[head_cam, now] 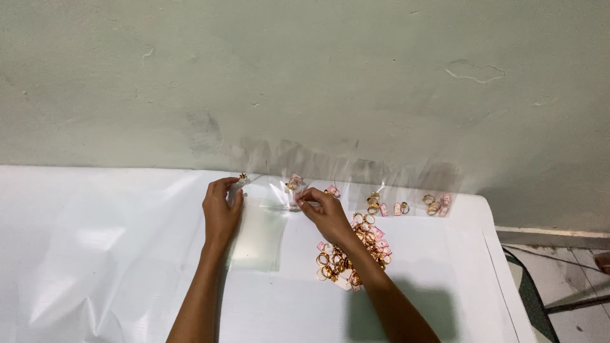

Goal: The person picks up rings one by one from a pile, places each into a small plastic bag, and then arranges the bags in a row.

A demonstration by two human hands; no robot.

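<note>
My left hand (pixel 221 209) pinches the top left edge of a clear plastic bag (pixel 259 232) lying flat on the white table (pixel 101 254). At the bag's top right corner, my right hand (pixel 325 211) has its fingertips closed on the plastic, next to a gold ring with a pink tag (pixel 293 183). Under my right wrist lies a pile of gold rings with pink tags (pixel 352 254).
A row of clear bags (pixel 356 174) leans against the pale green wall (pixel 305 76), with several tagged gold rings (pixel 435 204) in front of them. The table's right edge (pixel 508 279) drops to a tiled floor.
</note>
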